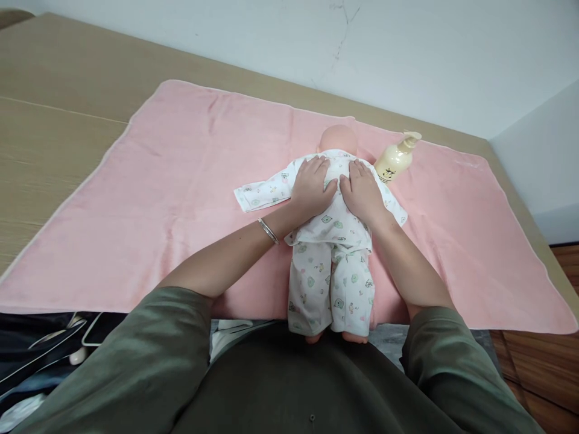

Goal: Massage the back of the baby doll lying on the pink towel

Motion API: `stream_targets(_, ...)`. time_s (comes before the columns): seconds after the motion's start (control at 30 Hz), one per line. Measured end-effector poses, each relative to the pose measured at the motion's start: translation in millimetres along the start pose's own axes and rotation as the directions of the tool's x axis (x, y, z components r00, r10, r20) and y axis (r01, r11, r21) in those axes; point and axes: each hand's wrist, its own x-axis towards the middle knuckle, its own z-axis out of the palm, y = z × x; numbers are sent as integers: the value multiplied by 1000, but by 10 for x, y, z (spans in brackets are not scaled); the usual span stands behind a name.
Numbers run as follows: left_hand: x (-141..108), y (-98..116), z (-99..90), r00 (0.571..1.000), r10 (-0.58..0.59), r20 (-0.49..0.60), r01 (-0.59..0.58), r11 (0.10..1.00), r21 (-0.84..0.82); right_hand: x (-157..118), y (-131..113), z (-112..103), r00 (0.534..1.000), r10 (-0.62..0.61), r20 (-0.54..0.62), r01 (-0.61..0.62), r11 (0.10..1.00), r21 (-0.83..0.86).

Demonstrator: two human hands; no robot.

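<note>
A baby doll [337, 232] in white printed pyjamas lies on a pink blanket [203, 150], its bald head away from me and its feet at the blanket's near edge. No face shows on the head, and the doll appears to lie on its front. My left hand [313, 185] rests flat on the left side of its upper back, fingers extended. On the right side of the back lies my right hand [363, 190], also with fingers stretched out. The two thumbs point toward each other with a small gap between them.
A cream pump bottle [395, 158] lies tilted on the blanket just right of the doll's shoulder. The blanket covers much of a tan table [67, 66] against a white wall. Dark items and a phone-like object [103, 329] are below the near left edge.
</note>
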Motion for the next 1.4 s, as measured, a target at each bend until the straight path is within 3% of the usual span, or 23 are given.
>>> stream_targets(0.33,4,-24,13,1000,19,-9,-19,1000,18,-17,-53,-48,1000,4,18,-3,999,-38)
stream_targets(0.57,-91,179,-87,997,77,2,-75,978,194,36,27,-140,986,-94,141,105,992,-74)
stream_targets(0.67,-105,238,-124,997,71,25,-75,970,230,43,32,-151,984,-108,140,122,988,-93)
stream_targets(0.8,-39,176,-151,997,64,45,-72,975,211,-65,-165,-212,998,-19,57,30,979,-201)
stream_targets(0.9,14,105,-153,996,45,74,-58,979,198,-184,-348,-282,996,71,57,-52,955,-291)
stream_targets(0.97,16,95,-150,996,44,74,-59,977,207,-228,-398,-297,996,67,64,-44,950,-310)
stream_targets(1.13,-82,218,-170,996,73,59,-86,960,265,-158,-249,-242,998,-6,66,19,980,-197)
stream_targets(1.4,-127,372,-301,988,46,147,-85,958,275,4,-62,-300,965,-33,259,48,997,-54)
